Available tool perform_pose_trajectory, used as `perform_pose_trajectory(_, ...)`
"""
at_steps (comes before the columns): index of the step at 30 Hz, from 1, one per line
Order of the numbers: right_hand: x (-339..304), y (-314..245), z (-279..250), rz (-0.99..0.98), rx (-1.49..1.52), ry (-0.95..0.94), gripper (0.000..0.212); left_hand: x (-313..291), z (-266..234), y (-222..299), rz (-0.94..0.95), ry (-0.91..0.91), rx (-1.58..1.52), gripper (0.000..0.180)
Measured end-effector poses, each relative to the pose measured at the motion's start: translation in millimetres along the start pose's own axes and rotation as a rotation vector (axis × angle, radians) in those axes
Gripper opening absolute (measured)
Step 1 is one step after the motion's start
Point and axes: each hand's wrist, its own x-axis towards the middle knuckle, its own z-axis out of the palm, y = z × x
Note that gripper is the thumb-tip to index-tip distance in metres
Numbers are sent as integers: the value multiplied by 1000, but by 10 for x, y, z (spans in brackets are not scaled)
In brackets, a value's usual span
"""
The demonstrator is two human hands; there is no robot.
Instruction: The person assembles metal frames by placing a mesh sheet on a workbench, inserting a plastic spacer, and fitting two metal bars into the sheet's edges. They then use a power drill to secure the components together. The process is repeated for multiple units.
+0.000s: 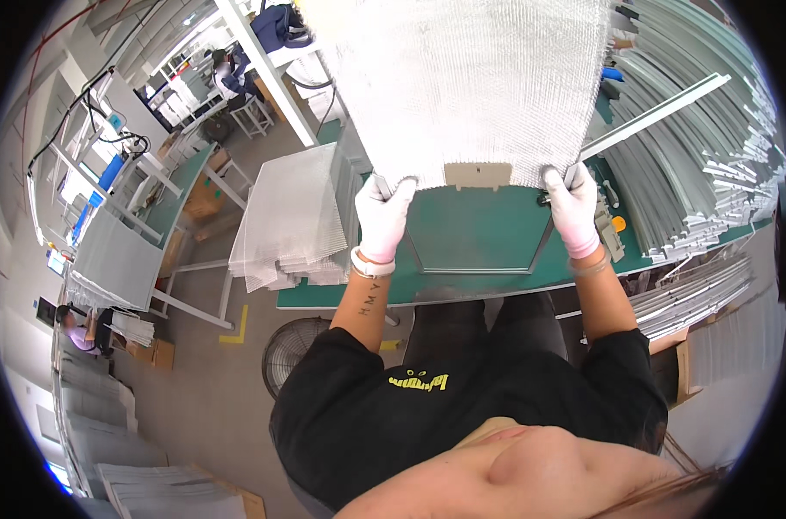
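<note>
A large silvery mesh sheet (471, 95) is raised in front of me, its near edge above the green worktable (341, 297). My left hand (384, 218), in a white glove, is closed on the sheet's near left corner. At the near right corner my right hand (573, 208), gloved the same way, grips it too. Between the hands, a beige notched piece (478, 176) sits at the middle of the sheet's near edge. Below lies a thin grey rectangular frame (478, 272) on the tabletop, its far part hidden by the sheet.
A pile of mesh sheets (285, 208) stands left of my hands. Long pale metal strips (704, 173) are heaped at the right, with a white bar (652, 117) nearby. A round orange object (619, 223) lies beyond my right wrist. A floor fan (293, 350) stands below left. Two people sit farther off.
</note>
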Motion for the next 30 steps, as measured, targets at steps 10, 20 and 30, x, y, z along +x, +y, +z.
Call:
perform_pose_trajectory(10,-776,806,-282,346,50,-237,42,-772,-458,-940,-441,-207,107,39)
perform_pose_trajectory(20,48,-18,-158,93,194,-157,23,7,-73,25,-21,-51,-60,22)
perform_pose_trajectory(30,-332,5,-148,149,123,-41,29,-301,-272,-170,35,-68,-60,17)
